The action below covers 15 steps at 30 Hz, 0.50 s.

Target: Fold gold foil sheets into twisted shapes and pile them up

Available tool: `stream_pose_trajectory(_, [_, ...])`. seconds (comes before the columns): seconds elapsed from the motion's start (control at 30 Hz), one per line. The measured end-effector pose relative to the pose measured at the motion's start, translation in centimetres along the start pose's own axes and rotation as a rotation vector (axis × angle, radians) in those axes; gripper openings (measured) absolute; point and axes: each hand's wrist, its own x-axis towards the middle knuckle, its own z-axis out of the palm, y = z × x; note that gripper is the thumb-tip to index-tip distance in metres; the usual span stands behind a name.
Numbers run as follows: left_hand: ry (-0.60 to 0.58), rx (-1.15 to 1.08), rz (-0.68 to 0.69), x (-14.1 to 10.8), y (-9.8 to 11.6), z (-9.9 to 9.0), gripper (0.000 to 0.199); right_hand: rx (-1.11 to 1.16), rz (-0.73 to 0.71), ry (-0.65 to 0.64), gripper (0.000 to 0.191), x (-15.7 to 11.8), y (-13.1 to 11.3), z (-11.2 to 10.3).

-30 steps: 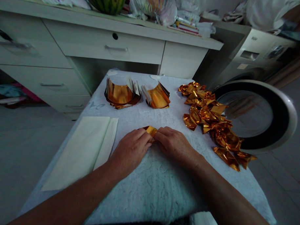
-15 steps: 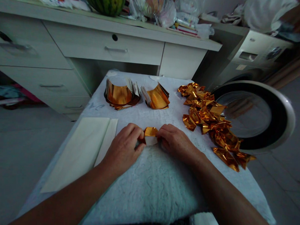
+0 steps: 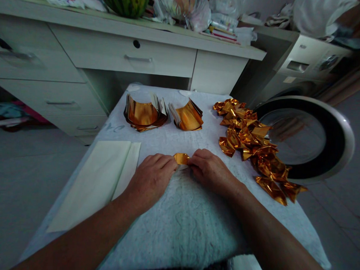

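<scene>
Between my two hands, near the middle of the cloth-covered table (image 3: 188, 226), is a small piece of gold foil paper (image 3: 182, 158) with a pale underside. My left hand (image 3: 153, 177) grips its left end, the fingers bent together over it. The right end is pinched by my right hand (image 3: 210, 171). Two stacks of curved gold paper, a wider one (image 3: 143, 113) and a narrower one (image 3: 189, 116), lie beyond my hands. A heap of folded gold pieces (image 3: 245, 133) runs along the table's right side.
Pale folded sheets (image 3: 92, 179) lie flat to the left of my left hand. A white desk (image 3: 159, 63) with drawers stands behind, carrying a watermelon (image 3: 124, 3) and plastic bags (image 3: 184, 11). At the right, a washing machine's open round door (image 3: 343, 140) borders the table.
My left hand has rolled forward, its fingers now closer together over the paper's left end. Less of the pale underside shows. My right hand has barely moved.
</scene>
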Motion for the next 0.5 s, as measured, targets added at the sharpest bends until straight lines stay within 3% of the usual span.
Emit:
stream_pose_trajectory(0.3, [0.045, 0.046, -0.009, -0.11, -0.4, 0.57, 0.007, 0.103, 0.037, -0.025, 0.02, 0.01, -0.11, -0.44])
stream_pose_trajectory(0.5, [0.008, -0.158, -0.115, 0.25, -0.18, 0.0, 0.005, 0.124, 0.04, -0.01, 0.017, 0.09, 0.07, -0.21])
